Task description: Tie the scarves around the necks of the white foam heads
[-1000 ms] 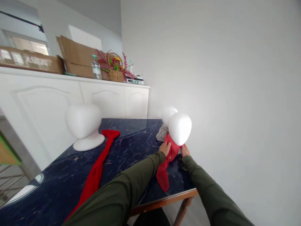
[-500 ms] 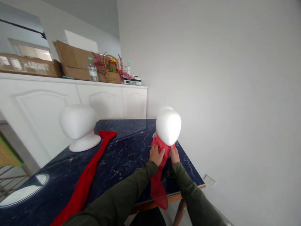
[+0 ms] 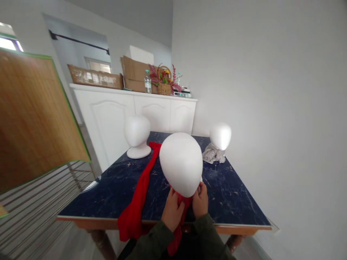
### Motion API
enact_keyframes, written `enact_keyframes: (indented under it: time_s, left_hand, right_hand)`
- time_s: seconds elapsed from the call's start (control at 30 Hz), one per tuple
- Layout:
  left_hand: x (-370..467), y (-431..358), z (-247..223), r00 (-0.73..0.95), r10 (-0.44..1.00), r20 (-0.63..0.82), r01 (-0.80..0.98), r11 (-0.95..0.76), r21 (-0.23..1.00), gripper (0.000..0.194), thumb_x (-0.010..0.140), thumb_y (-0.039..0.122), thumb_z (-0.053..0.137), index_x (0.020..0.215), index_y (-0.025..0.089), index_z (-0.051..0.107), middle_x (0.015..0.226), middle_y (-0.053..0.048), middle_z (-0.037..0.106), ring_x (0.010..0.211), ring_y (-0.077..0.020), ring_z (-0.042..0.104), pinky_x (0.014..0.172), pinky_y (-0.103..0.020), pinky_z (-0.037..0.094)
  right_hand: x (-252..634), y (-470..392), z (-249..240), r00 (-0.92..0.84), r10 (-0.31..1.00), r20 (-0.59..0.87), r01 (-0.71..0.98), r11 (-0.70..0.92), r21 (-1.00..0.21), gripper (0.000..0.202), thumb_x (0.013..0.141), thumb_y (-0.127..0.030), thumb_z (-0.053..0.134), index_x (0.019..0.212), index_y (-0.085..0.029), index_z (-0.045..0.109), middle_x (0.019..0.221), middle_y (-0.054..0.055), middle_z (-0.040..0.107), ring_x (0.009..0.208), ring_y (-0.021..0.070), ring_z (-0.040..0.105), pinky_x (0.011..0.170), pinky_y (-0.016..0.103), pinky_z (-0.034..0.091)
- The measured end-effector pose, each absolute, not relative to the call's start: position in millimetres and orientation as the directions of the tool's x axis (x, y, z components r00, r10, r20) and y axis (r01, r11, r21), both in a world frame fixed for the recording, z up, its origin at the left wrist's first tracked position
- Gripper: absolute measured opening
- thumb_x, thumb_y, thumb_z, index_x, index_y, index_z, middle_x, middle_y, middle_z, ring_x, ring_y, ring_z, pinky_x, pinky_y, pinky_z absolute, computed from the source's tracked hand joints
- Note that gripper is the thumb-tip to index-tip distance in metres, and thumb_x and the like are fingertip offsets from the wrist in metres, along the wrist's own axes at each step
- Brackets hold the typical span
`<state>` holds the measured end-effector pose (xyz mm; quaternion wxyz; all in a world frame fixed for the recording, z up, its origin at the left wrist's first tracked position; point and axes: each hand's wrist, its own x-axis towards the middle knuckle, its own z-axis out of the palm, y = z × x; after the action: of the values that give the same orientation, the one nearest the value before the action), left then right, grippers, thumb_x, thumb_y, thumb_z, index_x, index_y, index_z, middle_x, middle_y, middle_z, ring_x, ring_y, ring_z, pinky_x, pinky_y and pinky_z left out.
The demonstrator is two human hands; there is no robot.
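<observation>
Scarf [image 3: 174,243], red and thin, sits bunched under the chin of the near head [image 3: 182,162], at the near side of the table [image 3: 233,195], roughly in the middle from left to right. Both my hands are on this spot. My left hand [image 3: 173,209] has thumb and fingers drawn nearly together, with a fold of the cloth pinched in them. My right hand [image 3: 200,200] is half curled just under the right side of the chin; the fingertips are partly hidden, so I cannot tell whether they grip cloth or only rest against it.

I judge the cloth light, soft and rather slippery, with no stiffness of its own, so it should go wherever I guide it. The best hold is a pinch on the gathered folds close under the chin, 1 hand to each side. The smooth head looks light too, and a hard tug could tip it.

The cloth's long axis runs from the chin towards me, slanting a little left, and its loose end hangs past the near edge, pointing down. The head's narrow end also points near and down.

To the left, 1 longer red cloth [image 3: 138,196] stretches from far to near over the edge. Beyond stand 2 more white shapes: the far-left head [image 3: 137,130], and the far-right head [image 3: 221,136] with grey cloth [image 3: 213,154] around its base.
</observation>
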<state>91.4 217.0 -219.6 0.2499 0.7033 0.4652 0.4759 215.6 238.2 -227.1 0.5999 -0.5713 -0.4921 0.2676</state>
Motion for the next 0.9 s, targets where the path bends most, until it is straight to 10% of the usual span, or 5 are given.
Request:
enact_keyframes:
  time_s: [0.47, 0.67, 0.9]
  left_hand:
    - [85.7, 220.4, -209.2, 0.114, 0.898, 0.424, 0.636, -0.394, 0.664, 0.042, 0.062, 0.038, 0.066, 0.1, 0.022, 0.063, 0.114, -0.015, 0.053, 0.115, -0.0362, 0.044, 0.099, -0.05, 0.035]
    - [81.4, 225.1, -218.7, 0.162, 0.87, 0.466, 0.624, -0.456, 0.635, 0.033, 0.065, 0.019, 0.058, 0.097, 0.022, 0.066, 0.122, -0.012, 0.051, 0.124, -0.0339, 0.035, 0.105, -0.05, 0.028]
    - [63.4, 231.8, -226.4, 0.084, 0.941, 0.328, 0.371, -0.335, 0.866, 0.034, 0.083, 0.022, 0.034, 0.093, 0.02, 0.066, 0.122, -0.009, 0.054, 0.124, -0.0237, 0.04, 0.107, -0.044, 0.029]
  right_hand:
    - [213.1, 243.6, -236.0, 0.533, 0.828, 0.173, 0.113, 0.133, -0.985, 0.055, 0.059, -0.036, 0.067, 0.107, -0.017, 0.047, 0.103, 0.012, 0.063, 0.09, 0.0231, 0.06, 0.077, 0.033, 0.048]
    - [211.5, 240.2, -224.5, 0.616, 0.771, 0.159, 0.191, 0.049, -0.98, 0.082, 0.05, -0.026, 0.073, 0.123, -0.013, 0.038, 0.084, 0.006, 0.067, 0.073, 0.0217, 0.063, 0.07, 0.033, 0.05]
    - [234.6, 248.9, -227.1, 0.45, 0.889, -0.082, -0.181, 0.001, -0.983, 0.035, 0.054, -0.026, 0.066, 0.086, -0.014, 0.063, 0.064, 0.002, 0.068, 0.061, 0.021, 0.064, 0.055, 0.029, 0.05]
